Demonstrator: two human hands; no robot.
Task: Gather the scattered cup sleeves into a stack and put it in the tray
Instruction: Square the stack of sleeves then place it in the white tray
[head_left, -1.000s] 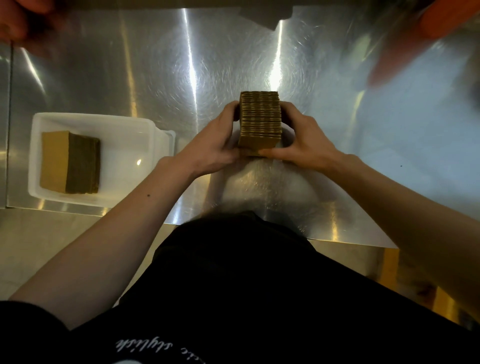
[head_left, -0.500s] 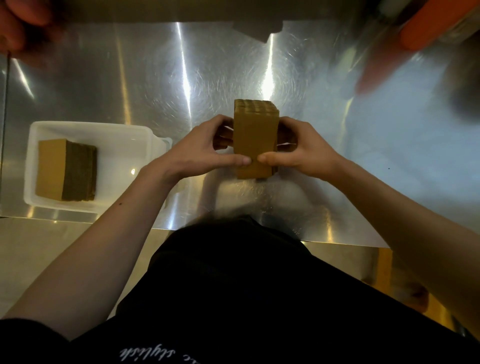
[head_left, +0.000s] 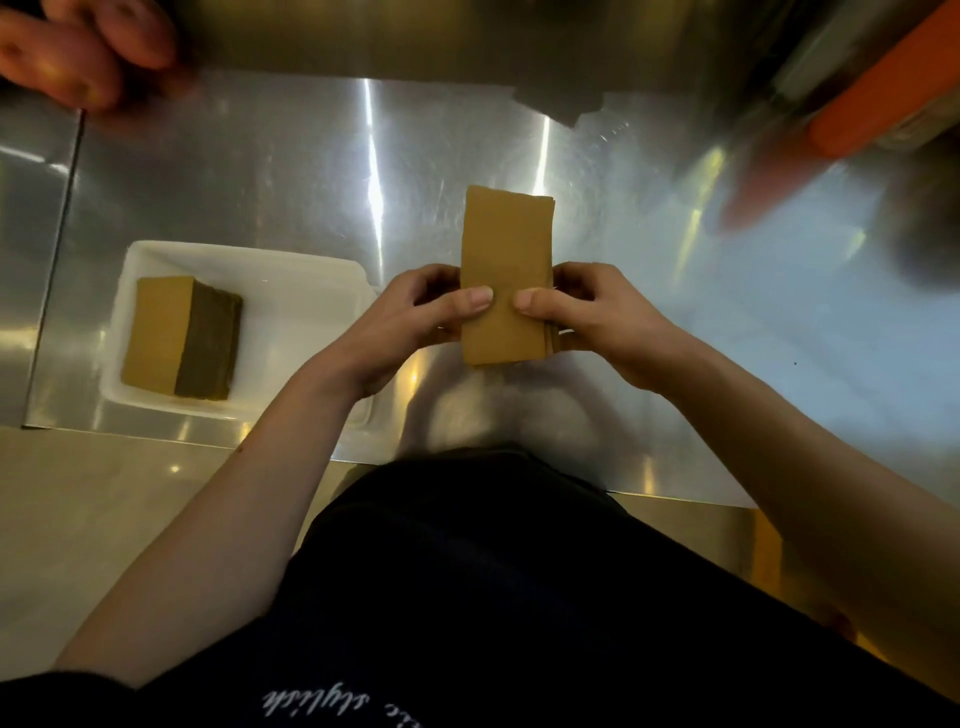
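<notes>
While both thumbs are pressing its flat brown face, the left hand and right hand are clasping the cardboard sleeve stack just right of the white plastic tray, where another rectangular stack is lying.

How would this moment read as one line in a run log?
left hand: holding sleeve stack | right hand: holding same stack | tray: another stack inside | step: placing pending
</notes>
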